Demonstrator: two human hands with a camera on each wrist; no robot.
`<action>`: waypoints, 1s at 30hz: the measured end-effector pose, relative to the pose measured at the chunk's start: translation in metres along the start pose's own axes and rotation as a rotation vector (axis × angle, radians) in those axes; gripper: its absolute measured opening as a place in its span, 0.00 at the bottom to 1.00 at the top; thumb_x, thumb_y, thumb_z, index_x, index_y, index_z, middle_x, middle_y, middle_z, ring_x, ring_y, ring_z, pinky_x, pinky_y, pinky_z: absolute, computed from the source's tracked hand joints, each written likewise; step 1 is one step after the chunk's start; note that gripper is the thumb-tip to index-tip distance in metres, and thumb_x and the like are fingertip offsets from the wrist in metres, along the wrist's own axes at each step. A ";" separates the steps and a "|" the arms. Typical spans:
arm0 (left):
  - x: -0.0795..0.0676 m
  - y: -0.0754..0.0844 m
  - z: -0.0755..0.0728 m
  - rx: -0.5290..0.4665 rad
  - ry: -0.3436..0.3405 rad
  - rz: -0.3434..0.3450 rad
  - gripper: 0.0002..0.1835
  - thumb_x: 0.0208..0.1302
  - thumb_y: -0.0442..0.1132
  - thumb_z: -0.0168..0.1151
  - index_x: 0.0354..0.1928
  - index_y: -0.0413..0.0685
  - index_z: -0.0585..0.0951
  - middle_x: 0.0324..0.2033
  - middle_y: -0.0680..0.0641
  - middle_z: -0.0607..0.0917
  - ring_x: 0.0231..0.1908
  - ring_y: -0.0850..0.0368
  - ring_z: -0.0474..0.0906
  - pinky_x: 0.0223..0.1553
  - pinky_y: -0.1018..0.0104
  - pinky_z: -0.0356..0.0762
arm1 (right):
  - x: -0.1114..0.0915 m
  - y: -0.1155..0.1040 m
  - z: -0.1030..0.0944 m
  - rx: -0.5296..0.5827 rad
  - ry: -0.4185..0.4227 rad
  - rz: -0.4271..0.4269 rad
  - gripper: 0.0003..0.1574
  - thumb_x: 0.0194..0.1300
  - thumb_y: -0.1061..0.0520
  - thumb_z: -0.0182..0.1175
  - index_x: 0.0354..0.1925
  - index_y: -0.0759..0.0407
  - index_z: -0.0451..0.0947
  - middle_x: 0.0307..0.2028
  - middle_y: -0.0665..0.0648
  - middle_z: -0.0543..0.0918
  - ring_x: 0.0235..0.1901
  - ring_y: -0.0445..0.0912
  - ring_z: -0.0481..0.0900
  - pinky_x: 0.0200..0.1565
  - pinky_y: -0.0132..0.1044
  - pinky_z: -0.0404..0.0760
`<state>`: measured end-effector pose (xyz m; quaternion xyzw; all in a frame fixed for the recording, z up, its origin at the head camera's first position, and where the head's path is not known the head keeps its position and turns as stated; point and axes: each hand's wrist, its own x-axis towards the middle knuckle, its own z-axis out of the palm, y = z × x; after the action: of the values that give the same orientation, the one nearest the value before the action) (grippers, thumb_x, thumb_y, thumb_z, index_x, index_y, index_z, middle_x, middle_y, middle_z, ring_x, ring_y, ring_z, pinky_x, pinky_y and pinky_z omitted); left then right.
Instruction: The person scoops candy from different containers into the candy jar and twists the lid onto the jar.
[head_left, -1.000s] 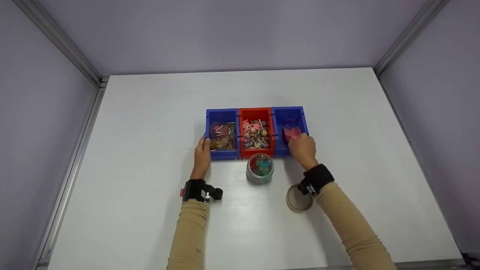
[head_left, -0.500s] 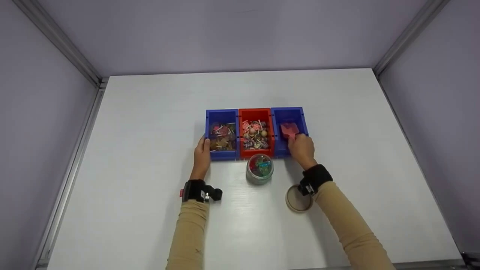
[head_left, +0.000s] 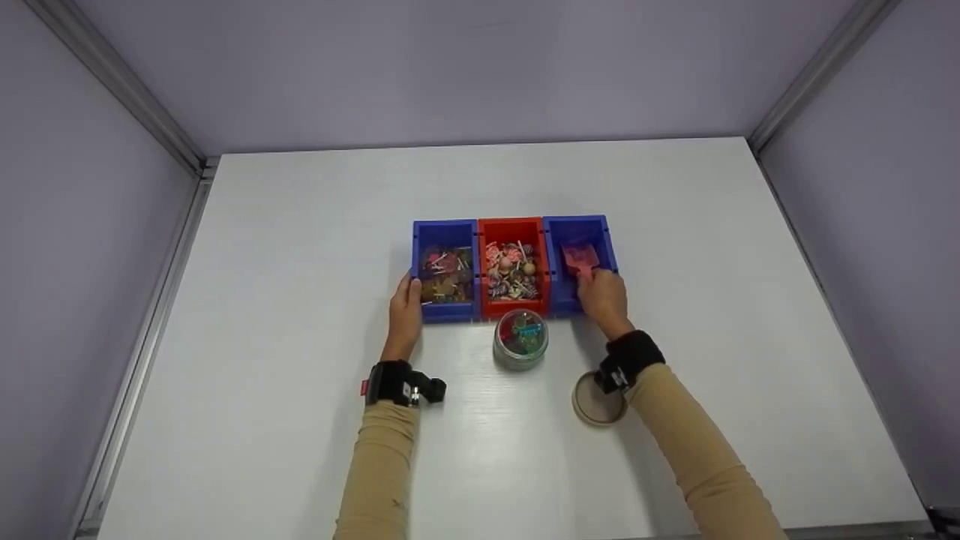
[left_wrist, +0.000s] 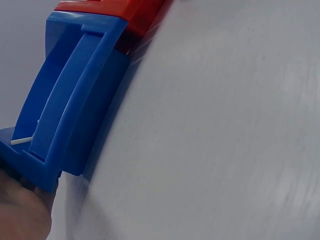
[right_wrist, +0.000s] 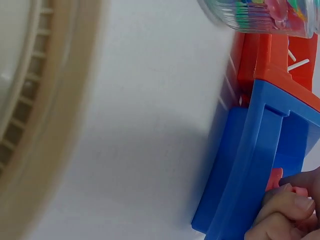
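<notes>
My right hand (head_left: 604,298) grips the handle of a pink scoop (head_left: 580,259) inside the right blue bin (head_left: 576,223). The wrist view shows its fingers (right_wrist: 292,207) curled round the pink handle. My left hand (head_left: 405,315) rests against the outer left side of the left blue bin (head_left: 445,228); its fingertips are mostly hidden. That bin contains wrapped lollipops (head_left: 448,271), and the red bin (head_left: 511,224) between the blue ones contains small lollipops (head_left: 511,270). In front of the red bin stands a clear jar (head_left: 520,358) with colourful contents.
A round tan lid (head_left: 598,418) lies on the white table (head_left: 300,375) below the right wrist. The three bins stand side by side in a joined row. Grey walls (head_left: 480,67) enclose the table at the back and sides.
The pink scoop has shifted slightly left and turned flatter in the right bin, its hollow now facing up. My left hand, the bins, jar and lid have stayed in place.
</notes>
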<state>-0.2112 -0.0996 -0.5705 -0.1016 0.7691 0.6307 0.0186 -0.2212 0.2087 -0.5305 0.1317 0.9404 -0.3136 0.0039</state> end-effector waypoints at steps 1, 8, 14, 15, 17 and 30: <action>0.000 0.000 0.000 -0.001 0.000 -0.001 0.27 0.78 0.44 0.39 0.72 0.35 0.59 0.71 0.35 0.64 0.74 0.42 0.56 0.76 0.50 0.54 | -0.001 0.001 0.000 0.004 0.003 -0.002 0.21 0.69 0.56 0.52 0.38 0.75 0.80 0.38 0.75 0.84 0.35 0.60 0.81 0.40 0.56 0.78; 0.000 0.000 0.000 -0.012 0.004 -0.014 0.28 0.78 0.43 0.39 0.72 0.35 0.58 0.71 0.35 0.63 0.74 0.42 0.55 0.77 0.51 0.53 | -0.004 0.003 0.001 0.016 0.018 -0.027 0.22 0.71 0.56 0.51 0.38 0.76 0.79 0.36 0.76 0.83 0.37 0.65 0.82 0.42 0.58 0.78; 0.001 -0.002 0.000 -0.020 -0.003 -0.013 0.28 0.78 0.44 0.39 0.72 0.36 0.58 0.71 0.36 0.63 0.74 0.43 0.56 0.76 0.51 0.54 | -0.003 0.002 0.003 0.006 0.024 -0.045 0.21 0.71 0.56 0.50 0.37 0.76 0.79 0.37 0.76 0.84 0.38 0.67 0.82 0.43 0.59 0.78; 0.001 -0.002 0.000 -0.020 -0.008 -0.015 0.28 0.78 0.44 0.39 0.72 0.36 0.58 0.72 0.36 0.63 0.74 0.43 0.55 0.76 0.51 0.54 | -0.002 0.001 0.004 0.006 0.020 -0.045 0.21 0.71 0.56 0.50 0.37 0.75 0.79 0.37 0.76 0.83 0.38 0.66 0.82 0.42 0.59 0.78; 0.000 -0.002 -0.001 -0.020 -0.011 -0.017 0.28 0.78 0.45 0.38 0.72 0.37 0.58 0.72 0.36 0.63 0.74 0.43 0.55 0.76 0.51 0.54 | -0.002 0.000 0.005 0.015 0.007 -0.044 0.21 0.71 0.56 0.50 0.36 0.74 0.79 0.36 0.76 0.83 0.36 0.64 0.81 0.41 0.58 0.77; 0.001 -0.001 0.000 -0.002 -0.022 -0.006 0.28 0.78 0.44 0.38 0.73 0.37 0.58 0.72 0.36 0.62 0.74 0.43 0.55 0.77 0.51 0.54 | -0.005 0.005 -0.002 0.041 -0.023 -0.043 0.23 0.73 0.56 0.48 0.46 0.77 0.78 0.40 0.75 0.83 0.40 0.63 0.81 0.45 0.57 0.78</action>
<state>-0.2124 -0.1001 -0.5722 -0.0970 0.7680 0.6324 0.0288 -0.2147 0.2123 -0.5318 0.1079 0.9362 -0.3344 0.0053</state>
